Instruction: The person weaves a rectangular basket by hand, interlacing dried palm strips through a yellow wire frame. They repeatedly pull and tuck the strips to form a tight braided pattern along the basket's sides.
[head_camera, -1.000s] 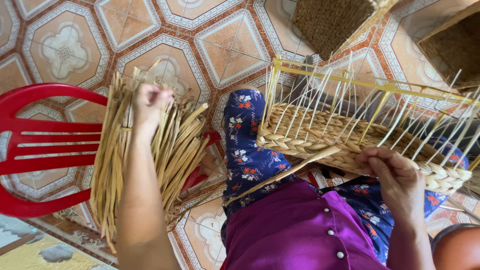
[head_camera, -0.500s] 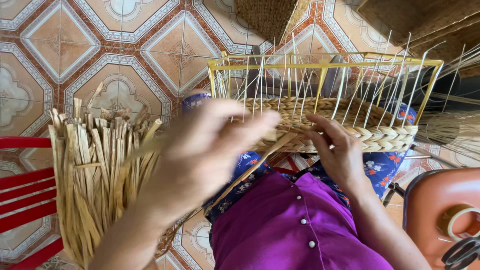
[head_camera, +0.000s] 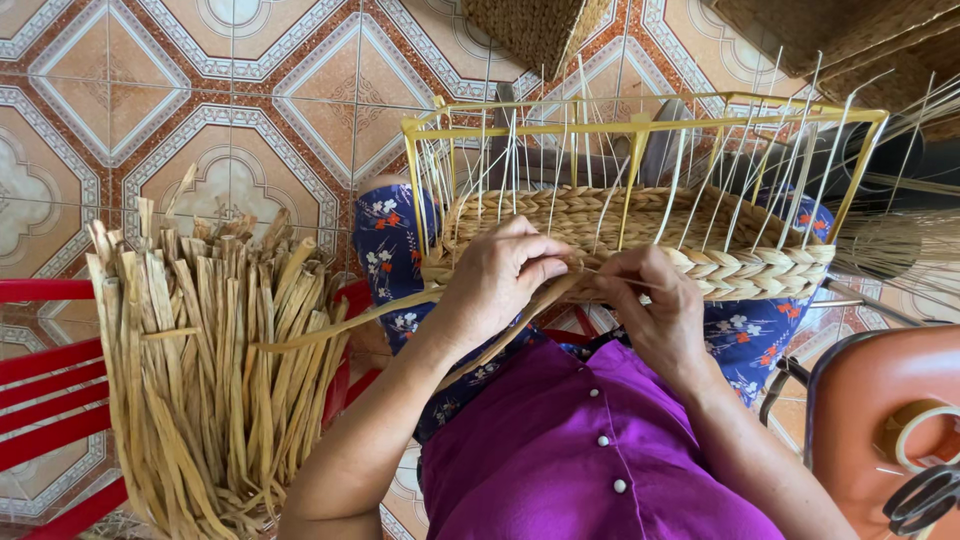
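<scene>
At the far left a red plastic chair (head_camera: 45, 400) with slatted bars carries a thick bundle of dried straw strips (head_camera: 210, 370), flat, pale tan and fibrous, standing on end with ragged tops. One long strip (head_camera: 340, 325) runs from beside that bundle rightward up to the left hand (head_camera: 500, 275). The left hand is curled, fingers bent down over the near wall of the basket (head_camera: 700, 240), pinching that strip against the weave. The basket rests on the person's lap, over blue flowered trousers (head_camera: 385, 250) and a purple buttoned shirt (head_camera: 590, 450). Its lower wall is a chunky braid of the same straw, and thin pale stakes rise from it inside a yellow wire frame (head_camera: 640, 120), rectangular and open at the top. Just right of the left hand, the right hand (head_camera: 655, 310) is half closed, its fingertips gripping a thin stake at the braid's edge. At the far right sit an orange plastic stool (head_camera: 880, 430) and black scissors (head_camera: 925, 497). The floor has patterned tiles (head_camera: 200, 110).
</scene>
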